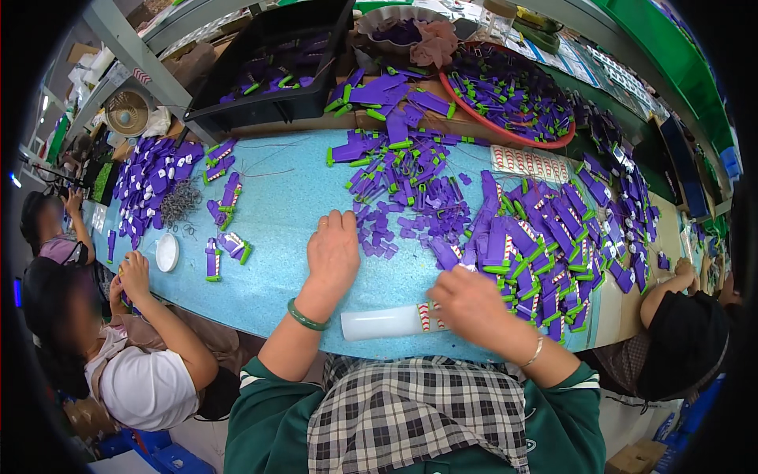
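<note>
My left hand [333,249] rests over the blue tabletop left of the small purple parts [379,229]. Its fingers are curled in, and whatever they may hold is hidden. At the right end of a white sticker strip [383,323], my right hand [470,306] has its fingers drawn together on the striped part. Red chevron stickers show beside those fingers, while the strip's left part is plain white. Just beyond my right hand lies a heap of purple and green pieces [521,245], many bearing striped stickers.
A black bin [268,99] and a red basket [517,118] of purple pieces stand at the back. A sticker sheet [529,163] lies before the basket. Left are a white dish [167,253] and springs [180,200]. People work on both sides.
</note>
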{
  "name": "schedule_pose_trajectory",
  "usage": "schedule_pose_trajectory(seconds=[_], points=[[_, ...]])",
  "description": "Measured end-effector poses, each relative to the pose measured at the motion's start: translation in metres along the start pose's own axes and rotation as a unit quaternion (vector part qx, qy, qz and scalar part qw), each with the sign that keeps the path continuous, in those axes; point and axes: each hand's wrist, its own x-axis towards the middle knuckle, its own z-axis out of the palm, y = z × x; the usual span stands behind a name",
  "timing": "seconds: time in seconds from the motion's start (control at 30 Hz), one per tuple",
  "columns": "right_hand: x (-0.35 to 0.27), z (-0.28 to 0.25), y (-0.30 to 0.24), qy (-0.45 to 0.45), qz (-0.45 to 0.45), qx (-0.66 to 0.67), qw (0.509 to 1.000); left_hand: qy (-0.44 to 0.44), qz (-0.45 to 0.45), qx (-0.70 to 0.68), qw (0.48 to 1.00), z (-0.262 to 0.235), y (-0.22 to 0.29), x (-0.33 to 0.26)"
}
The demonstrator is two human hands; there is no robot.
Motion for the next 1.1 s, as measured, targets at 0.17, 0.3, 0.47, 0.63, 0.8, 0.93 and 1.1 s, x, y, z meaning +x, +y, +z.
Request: schedule_pose_trajectory(seconds=[0.17,0.3,0.47,0.63,0.8,0.93,1.1], points=[[-0.003,0.033,-0.012,0.005,0.018,-0.011,1.0,-0.007,0.004,-0.24,0.971,-0.048,0.004,-0.013],[0.002,0.036,-0.016,0.024,0.014,-0.007,1.0,-0.16,-0.104,-0.623,0.758,-0.062,0.034,-0.057],[0.004,0.046,-0.016,0.075,0.001,0.034,0.997,-0.221,-0.146,-0.69,0.673,-0.017,0.045,-0.094],[0.008,0.036,-0.008,0.086,0.026,0.232,0.968,-0.237,-0.146,-0.683,0.675,-0.016,0.038,-0.088],[0.014,0.004,-0.003,0.011,0.108,0.37,0.923,-0.265,-0.162,-0.678,0.666,-0.035,0.034,-0.077],[0.023,-0.002,-0.011,0.118,0.07,0.316,0.939,-0.245,-0.108,-0.642,0.718,-0.045,0.041,-0.064],[0.027,-0.007,-0.022,0.165,0.151,0.416,0.881,-0.181,-0.202,-0.756,0.596,-0.038,0.041,-0.063]])
